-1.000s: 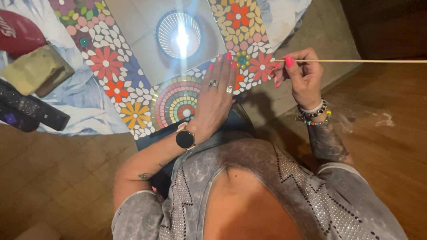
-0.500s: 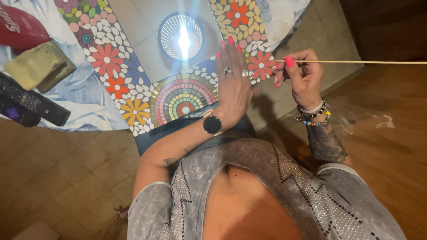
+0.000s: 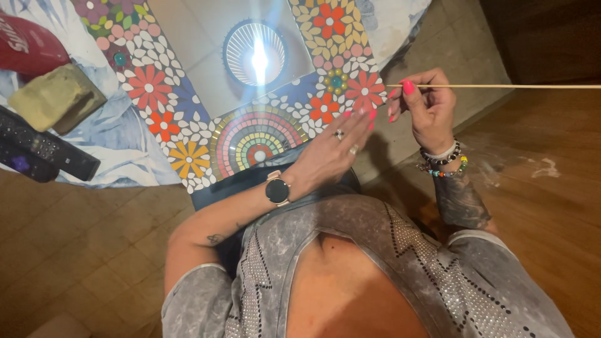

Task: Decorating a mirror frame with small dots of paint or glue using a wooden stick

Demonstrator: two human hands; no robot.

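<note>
Left hand (image 3: 332, 153) has slid rightward, flat and open on mosaic (image 3: 188, 134); right hand (image 3: 426, 106) pinches stick (image 3: 501, 86).

Left hand (image 3: 332, 153) lies flat over near right edge of mosaic frame (image 3: 188, 141), blocking that corner. Right hand (image 3: 426, 109) pinches thin stick (image 3: 501, 86), which bars the way rightward over open wooden floor (image 3: 551, 206). Mirror centre (image 3: 206, 37) unobstructed. Far left crowded: two remotes (image 3: 44, 150), tan block (image 3: 56, 97), red object (image 3: 28, 47). Near-left floor free.
</note>
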